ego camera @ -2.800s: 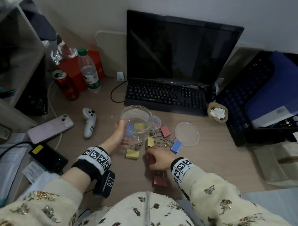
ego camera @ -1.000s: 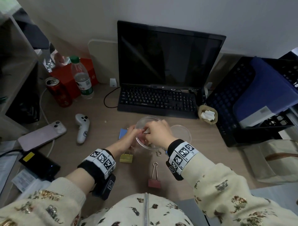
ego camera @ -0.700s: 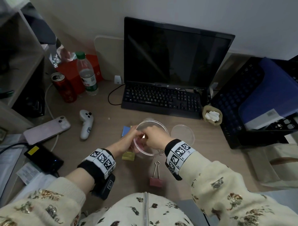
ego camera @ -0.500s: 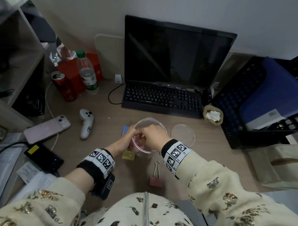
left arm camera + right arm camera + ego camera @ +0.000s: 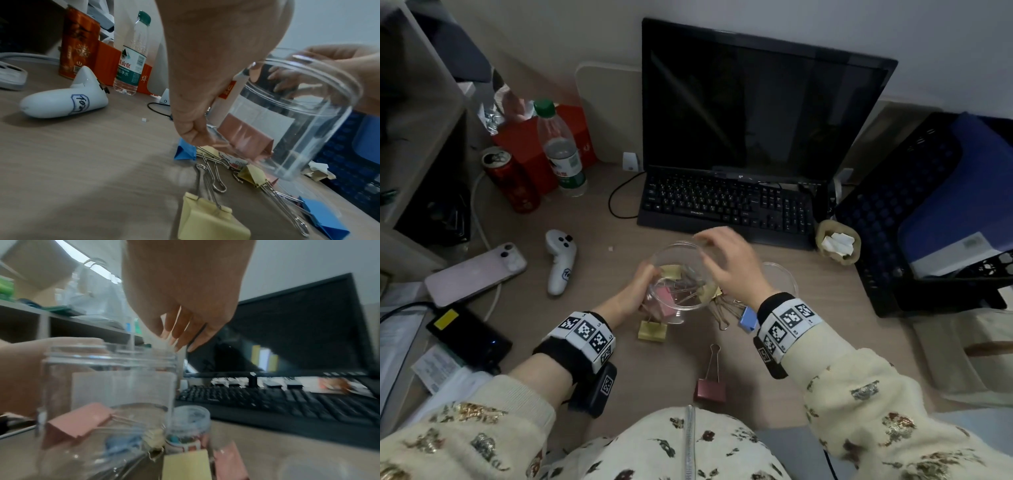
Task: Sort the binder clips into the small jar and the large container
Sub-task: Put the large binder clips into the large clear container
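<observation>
Left hand (image 5: 635, 294) gripping clear, likely light, slippery large container (image 5: 681, 274); right hand (image 5: 732, 263) open, empty, above rim.

Looking like a cluttered home-office desk corner. Sitting at the far edge of the wooden worktop (image 5: 592, 346): a dark monitor (image 5: 756, 102) and black keyboard (image 5: 726, 205). Crowding the left edge: a phone (image 5: 476, 274) lying beside a white controller (image 5: 560, 260), a water bottle (image 5: 560, 150), a red can (image 5: 512, 180). Standing off the left edge, open shelving (image 5: 421, 113); resting at the right edge, a black crate (image 5: 928, 212).
</observation>
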The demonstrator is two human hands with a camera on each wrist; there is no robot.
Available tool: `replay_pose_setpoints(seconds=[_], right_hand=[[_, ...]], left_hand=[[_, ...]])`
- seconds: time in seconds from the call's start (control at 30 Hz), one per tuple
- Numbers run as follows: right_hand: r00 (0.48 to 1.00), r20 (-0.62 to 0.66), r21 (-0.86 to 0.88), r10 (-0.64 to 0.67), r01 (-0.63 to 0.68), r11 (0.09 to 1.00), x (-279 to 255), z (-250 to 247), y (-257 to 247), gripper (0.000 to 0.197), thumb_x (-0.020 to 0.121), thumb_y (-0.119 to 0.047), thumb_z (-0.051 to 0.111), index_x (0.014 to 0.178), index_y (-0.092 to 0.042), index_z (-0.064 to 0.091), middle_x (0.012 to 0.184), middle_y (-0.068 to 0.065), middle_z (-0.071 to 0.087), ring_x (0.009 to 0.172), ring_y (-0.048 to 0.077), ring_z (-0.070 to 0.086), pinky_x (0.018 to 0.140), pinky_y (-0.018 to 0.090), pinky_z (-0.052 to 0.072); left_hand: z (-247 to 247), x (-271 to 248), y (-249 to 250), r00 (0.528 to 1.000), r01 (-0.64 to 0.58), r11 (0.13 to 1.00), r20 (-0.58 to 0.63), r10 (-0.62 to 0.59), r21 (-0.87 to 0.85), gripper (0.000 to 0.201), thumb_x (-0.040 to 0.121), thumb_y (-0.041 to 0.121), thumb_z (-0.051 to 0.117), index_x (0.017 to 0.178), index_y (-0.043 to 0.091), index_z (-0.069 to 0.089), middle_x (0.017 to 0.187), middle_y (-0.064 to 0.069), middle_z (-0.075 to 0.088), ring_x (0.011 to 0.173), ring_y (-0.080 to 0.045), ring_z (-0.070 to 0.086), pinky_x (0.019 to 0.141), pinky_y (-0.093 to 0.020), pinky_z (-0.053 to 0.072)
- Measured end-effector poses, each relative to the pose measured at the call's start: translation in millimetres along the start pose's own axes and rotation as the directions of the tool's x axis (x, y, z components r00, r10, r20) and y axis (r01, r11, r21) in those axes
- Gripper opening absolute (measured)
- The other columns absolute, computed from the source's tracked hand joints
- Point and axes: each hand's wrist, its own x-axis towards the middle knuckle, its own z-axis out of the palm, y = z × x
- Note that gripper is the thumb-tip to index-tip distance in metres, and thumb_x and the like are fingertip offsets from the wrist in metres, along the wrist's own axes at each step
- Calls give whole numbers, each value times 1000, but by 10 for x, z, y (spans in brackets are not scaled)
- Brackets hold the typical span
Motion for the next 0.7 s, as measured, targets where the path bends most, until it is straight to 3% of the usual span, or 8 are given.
replay_pose_setpoints(seconds=[0.1,0.17,0.23,0.3,0.37,0.5,0.6,0.7], right_hand=[[963,-69,17,262,-261,965,-81,1,313,31,93,-19,52,124,-16,56,123,-2,55,112,14,53,95,38,47],[898,30,-98,440,-435,895,-160,38,479,39,90,-16,54,128,-16,52,130,0,51,117,19,52,96,39,46],[827,142,-224,544,-509,831,-222,76,604,46,88,-14,56,133,-17,48,135,1,47,121,21,49,95,37,45],[765,232,-314,600,-525,791,-251,102,684,58,84,-15,61,138,-19,43,140,1,42,127,23,42,97,38,42],[728,320,-367,606,-495,788,-255,149,757,70,80,-18,66,144,-23,35,145,1,35,131,26,35,101,40,39],[745,412,-408,525,-365,837,-197,292,810,60,80,-29,64,135,-25,43,138,2,40,125,28,40,96,40,41],[755,385,-398,531,-384,833,-159,313,789,42,81,-26,60,121,-22,49,121,2,46,112,27,47,86,37,43],[747,390,-394,539,-394,831,-160,274,799,43,80,-24,62,120,-19,47,119,2,47,107,28,53,75,35,45]], left_hand=[[-26,70,13,1000,-3,1000,-10,3,1,74,74,53,27,123,0,45,70,-1,61,40,0,57,49,-20,44],[-34,129,19,999,-17,1000,-44,16,-20,67,83,52,28,118,0,50,69,-1,60,44,0,57,49,-18,43],[-52,184,31,996,-6,998,-85,1,-57,59,87,51,26,103,4,58,66,-1,61,50,-7,57,50,-20,40],[-79,208,47,995,-10,996,-96,2,-86,54,87,51,22,80,12,59,59,-1,59,54,-12,53,54,-26,35],[-107,234,52,994,-13,995,-108,2,-103,50,81,52,24,72,16,57,59,-3,57,59,-16,48,57,-28,33],[-118,275,65,995,2,994,-99,-13,-110,48,85,50,26,71,18,58,54,3,57,58,-15,46,57,-29,32],[-105,295,70,995,17,994,-93,-27,-112,47,77,52,27,78,18,60,56,4,58,56,-12,48,57,-27,33],[-73,290,98,996,23,992,-85,-34,-124,43,75,51,28,75,19,57,54,5,57,55,-12,48,55,-26,34]])
